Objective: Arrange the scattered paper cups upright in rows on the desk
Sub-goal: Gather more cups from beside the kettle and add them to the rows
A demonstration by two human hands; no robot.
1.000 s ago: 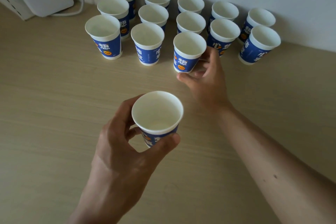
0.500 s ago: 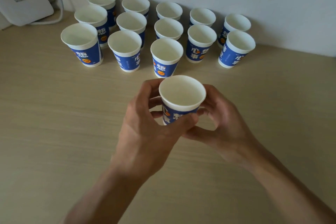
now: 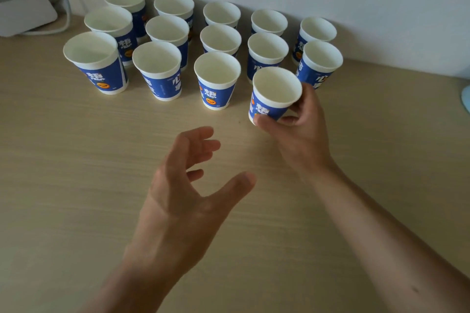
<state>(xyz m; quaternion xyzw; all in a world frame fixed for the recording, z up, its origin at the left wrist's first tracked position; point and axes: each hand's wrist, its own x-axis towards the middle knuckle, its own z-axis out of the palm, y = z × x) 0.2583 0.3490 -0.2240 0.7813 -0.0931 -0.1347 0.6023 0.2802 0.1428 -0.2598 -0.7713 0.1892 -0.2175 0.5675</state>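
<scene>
Thirteen cups (image 3: 217, 79) upright; right hand (image 3: 302, 134) holds "想" cup (image 3: 273, 96).

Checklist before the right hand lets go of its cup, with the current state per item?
1. Right hand grips the held cup: ok.
2. Held cup's base flat on the desk: cannot tell, the thumb hides it.
3. Held cup in line with the three front-row cups: ok, roughly.
4. Right fingers clear of the cup behind: cannot tell, they overlap in this view.
5. Left hand open and touching no cup: ok.
</scene>
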